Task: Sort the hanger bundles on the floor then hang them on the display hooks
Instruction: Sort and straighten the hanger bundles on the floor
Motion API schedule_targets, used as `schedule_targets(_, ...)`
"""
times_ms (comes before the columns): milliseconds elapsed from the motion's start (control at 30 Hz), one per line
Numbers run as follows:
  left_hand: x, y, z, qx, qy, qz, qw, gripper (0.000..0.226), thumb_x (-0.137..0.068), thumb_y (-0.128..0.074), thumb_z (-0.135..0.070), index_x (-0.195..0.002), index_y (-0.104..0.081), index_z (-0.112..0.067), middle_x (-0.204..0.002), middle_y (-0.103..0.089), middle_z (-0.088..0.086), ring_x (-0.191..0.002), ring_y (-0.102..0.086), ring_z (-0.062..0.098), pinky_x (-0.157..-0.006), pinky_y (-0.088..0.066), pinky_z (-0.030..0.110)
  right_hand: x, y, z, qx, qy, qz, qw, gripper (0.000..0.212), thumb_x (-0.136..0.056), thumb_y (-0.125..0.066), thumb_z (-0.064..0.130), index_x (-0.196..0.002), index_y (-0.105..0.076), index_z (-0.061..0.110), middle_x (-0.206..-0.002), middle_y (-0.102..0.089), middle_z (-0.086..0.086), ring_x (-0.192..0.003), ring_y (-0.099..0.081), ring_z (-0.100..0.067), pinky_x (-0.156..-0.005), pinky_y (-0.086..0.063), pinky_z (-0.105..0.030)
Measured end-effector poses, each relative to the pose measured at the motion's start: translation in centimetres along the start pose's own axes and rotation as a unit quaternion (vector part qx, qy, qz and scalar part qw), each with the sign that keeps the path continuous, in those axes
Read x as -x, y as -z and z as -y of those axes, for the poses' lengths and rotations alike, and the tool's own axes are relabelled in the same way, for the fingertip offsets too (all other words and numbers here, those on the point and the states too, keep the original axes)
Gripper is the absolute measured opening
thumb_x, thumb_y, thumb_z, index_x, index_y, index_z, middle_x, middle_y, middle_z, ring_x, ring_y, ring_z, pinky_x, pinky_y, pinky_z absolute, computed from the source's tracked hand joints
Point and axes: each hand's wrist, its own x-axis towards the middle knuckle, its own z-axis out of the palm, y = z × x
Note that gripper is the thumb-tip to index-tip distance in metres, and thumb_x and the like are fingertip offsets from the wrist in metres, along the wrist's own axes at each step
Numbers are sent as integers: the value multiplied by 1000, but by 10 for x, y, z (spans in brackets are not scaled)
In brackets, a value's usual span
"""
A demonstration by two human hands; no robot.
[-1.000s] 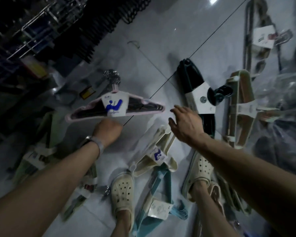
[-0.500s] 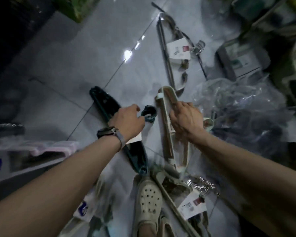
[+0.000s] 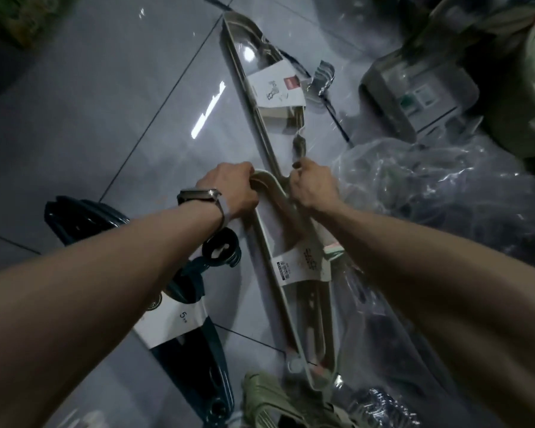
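Grey tiled floor bears teal hanger bundle, grey hanger bundle, crumpled plastic.

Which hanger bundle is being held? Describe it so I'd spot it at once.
Over the grey tiled floor, look between the two forearms. There the left hand and right hand grip one end of the cream hanger bundle. Its pale plastic sets it apart from the dark teal bundle beside it.

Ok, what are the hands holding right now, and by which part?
Left hand and right hand both grip the cream hanger bundle at its far curved end.
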Motion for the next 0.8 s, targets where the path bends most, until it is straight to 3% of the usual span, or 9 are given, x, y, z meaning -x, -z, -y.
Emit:
schedule_targets(167, -24, -27, 6, 48, -25, -3, 999, 51, -88, -57, -23, -138, -55, -22, -126, -67, 12, -107, -62, 31, -81, -49, 35, -34, -27, -1, -65, -50, -10, 997, 31, -102, -48, 27, -110, -71, 7, -111, -71, -18, -103, -67, -37, -82, -51, -38)
schedule_targets(267, -21, -33, 5, 70, -24, 5, 997, 61, -90, -58, -23, -150, -46, -22, -139, -62, 12, -125, -57, 33, -99, -47, 36, -40, -25, 8, -159, -131, -72, 976, 22, -89, -66, 21, -103, -73, 5, -100, -71, -15, -91, -71, -32, -80, -61, -37)
schedule_targets(400, -4, -14, -4, 78, -36, -14, 996, 57, -93, -57, -25, -149, -47, -18, -143, -58, 12, -130, -54, 32, -103, -45, 36, -31, 12, 14, -253, -197, -114, 940, 25, -70, -71, 23, -93, -77, 14, -91, -74, -9, -81, -73, -26, -74, -65, -41)
schedule_targets(533, 22, 13, -25, 169, 28, -30, 985, 33, -94, -54, -34, -113, -66, -10, -129, -64, 21, -117, -58, 39, -89, -47, 36, -27, 52, 11, -304, -211, -100, 924, 38, -62, -73, 25, -98, -74, 14, -100, -75, -8, -91, -74, -24, -72, -62, -36)
schedule_targets(600, 33, 26, -38, 341, 111, -9, 933, 43, -89, -53, -48, -104, -66, -11, -117, -64, 24, -95, -63, 37, -83, -49, 34, -42, 56, -7, -346, -234, -76, 905, 55, -43, -78, 30, -96, -71, 15, -101, -75, -12, -90, -75, -29, -74, -63, -42)
schedule_targets(633, 40, 35, -46, 463, 161, 18, 871, 52, -90, -54, -53, -118, -63, -11, -118, -62, 21, -86, -62, 30, -91, -54, 39, -29, 69, 0, -377, -241, -73, 891, 53, -39, -79, 28, -87, -67, 10, -90, -74, -15, -77, -75, -30, -67, -63, -44)
schedule_targets(700, 55, 53, -59, 640, 214, 70, 735, 67, -98, -52, -57, -146, -43, -10, -120, -56, 16, -79, -63, 22, -100, -55, 46, 39, 110, 21, -468, -185, -54, 862, 26, -67, -79, 6, -72, -54, 3, -58, -60, -17, -42, -62, -22, -43, -55, -33)
schedule_targets(733, 64, 63, -65, 681, 218, 85, 694, 71, -100, -51, -58, -150, -38, -9, -120, -57, 16, -72, -66, 20, -99, -56, 44, 80, 131, 36, -501, -194, -24, 843, 22, -80, -72, -6, -70, -54, 0, -49, -55, -15, -34, -56, -20, -36, -51, -30)
schedule_targets(800, 81, 78, -74, 712, 224, 98, 659, 65, -98, -54, -59, -139, -49, -8, -108, -66, 16, -62, -70, 20, -88, -61, 43, 144, 159, 45, -488, -233, 11, 841, 13, -87, -67, -6, -77, -72, 1, -51, -65, -13, -43, -62, -24, -52, -62, -41)
